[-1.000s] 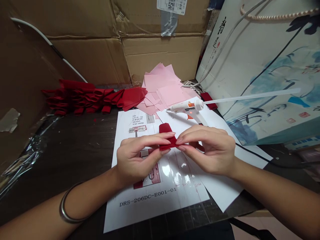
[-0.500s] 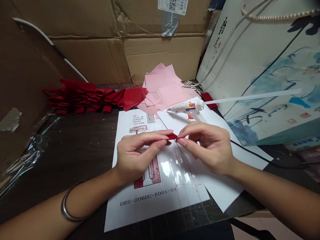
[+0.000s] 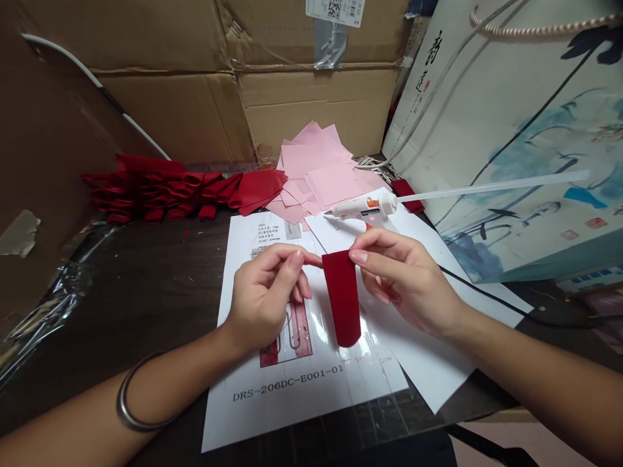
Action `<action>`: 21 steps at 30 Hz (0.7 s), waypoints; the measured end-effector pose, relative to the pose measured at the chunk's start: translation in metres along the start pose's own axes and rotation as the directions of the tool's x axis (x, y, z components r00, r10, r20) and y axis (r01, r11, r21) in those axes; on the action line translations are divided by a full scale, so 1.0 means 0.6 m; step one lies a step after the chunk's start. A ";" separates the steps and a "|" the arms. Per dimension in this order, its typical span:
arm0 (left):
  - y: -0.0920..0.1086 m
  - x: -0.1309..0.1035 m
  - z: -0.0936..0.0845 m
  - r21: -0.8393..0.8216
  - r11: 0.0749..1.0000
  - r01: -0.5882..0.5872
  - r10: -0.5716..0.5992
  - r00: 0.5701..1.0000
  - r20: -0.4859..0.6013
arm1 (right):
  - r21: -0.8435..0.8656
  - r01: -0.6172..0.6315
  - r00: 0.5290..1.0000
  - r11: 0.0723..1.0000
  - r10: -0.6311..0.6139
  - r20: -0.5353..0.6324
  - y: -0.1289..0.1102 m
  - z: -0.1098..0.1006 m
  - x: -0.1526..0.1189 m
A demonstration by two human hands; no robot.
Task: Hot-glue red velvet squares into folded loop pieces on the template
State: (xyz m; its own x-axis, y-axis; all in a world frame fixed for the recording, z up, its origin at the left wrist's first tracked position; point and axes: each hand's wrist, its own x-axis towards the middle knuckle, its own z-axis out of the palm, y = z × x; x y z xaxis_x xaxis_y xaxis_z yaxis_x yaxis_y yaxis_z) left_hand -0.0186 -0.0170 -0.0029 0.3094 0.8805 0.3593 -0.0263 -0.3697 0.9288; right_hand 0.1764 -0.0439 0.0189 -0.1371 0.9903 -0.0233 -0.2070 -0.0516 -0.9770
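A dark red fabric strip (image 3: 343, 301) hangs down over the printed sheet (image 3: 311, 395), its flat face showing. My right hand (image 3: 406, 275) pinches its upper right corner between thumb and index finger. At the strip's upper left corner, the index fingertip of my left hand (image 3: 267, 292) touches the edge; its thumb is lifted off the strip and the other fingers are curled and apart. Beyond my right hand lies a white glue gun (image 3: 365, 206) with a long clear glue stick.
Folded red fabric pieces (image 3: 160, 191) are heaped at the back left. Pink sheets (image 3: 331, 185) lie at the back centre beside metal clips (image 3: 379, 168). A black cable (image 3: 487, 292) runs right. Cardboard (image 3: 316, 110) and a painted white panel (image 3: 525, 143) stand behind.
The red piece, seen nearly edge-on between both hands before, now hangs down with its face visible. My left thumb has come off it and my left fingers have spread.
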 end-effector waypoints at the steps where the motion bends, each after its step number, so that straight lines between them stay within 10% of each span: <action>1: -0.001 0.000 0.000 -0.009 1.000 0.010 -0.010 1.000 0.004 | 0.000 -0.013 1.000 1.000 0.013 -0.002 0.000 0.000 0.000; 21: 0.001 -0.001 0.001 0.065 0.998 0.020 -0.021 1.000 0.004 | -0.156 0.050 0.994 0.986 -0.065 -0.093 0.003 0.010 -0.003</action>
State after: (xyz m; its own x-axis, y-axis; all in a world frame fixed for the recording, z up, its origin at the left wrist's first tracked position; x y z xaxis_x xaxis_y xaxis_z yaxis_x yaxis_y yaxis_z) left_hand -0.0179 -0.0179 -0.0026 0.3136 0.8867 0.3397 0.0417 -0.3702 0.9280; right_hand 0.1703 -0.0469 0.0183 -0.0330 0.9992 0.0210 -0.0601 0.0190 -0.9980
